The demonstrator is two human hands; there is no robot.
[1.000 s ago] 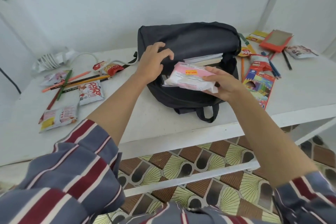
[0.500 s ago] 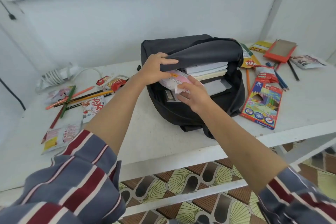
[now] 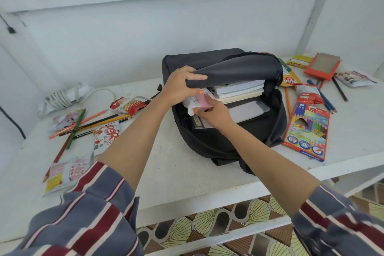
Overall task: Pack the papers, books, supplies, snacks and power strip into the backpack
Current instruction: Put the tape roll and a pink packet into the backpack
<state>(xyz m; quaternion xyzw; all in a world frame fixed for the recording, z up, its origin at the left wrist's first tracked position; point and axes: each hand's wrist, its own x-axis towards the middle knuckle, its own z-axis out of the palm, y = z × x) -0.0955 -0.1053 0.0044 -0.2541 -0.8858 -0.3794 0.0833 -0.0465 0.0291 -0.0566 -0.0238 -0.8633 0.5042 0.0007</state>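
A black backpack point(image 3: 232, 139) lies on the white table point(image 3: 178, 172), its mouth facing me. My left hand point(image 3: 180, 85) grips the upper flap point(image 3: 239, 70) and holds it up. My right hand point(image 3: 214, 113) holds a pink and white snack packet point(image 3: 197, 101) at the left side of the opening, partly inside. Stacked books point(image 3: 239, 90) and papers show within. Snack packets point(image 3: 106, 137), pencils point(image 3: 91, 122) and a white power strip point(image 3: 64, 95) lie to the left.
On the right lie a coloured-pencil box point(image 3: 307, 133), a red snack bag point(image 3: 307, 93), a yellow pack point(image 3: 289, 80), an orange box lid point(image 3: 322, 66), loose pencils point(image 3: 326, 100) and another packet point(image 3: 353, 78). A white wall stands behind; patterned floor lies below the table's front edge.
My right hand has carried the pink packet from in front of the backpack into the left of its opening. My left hand has lifted the flap higher.
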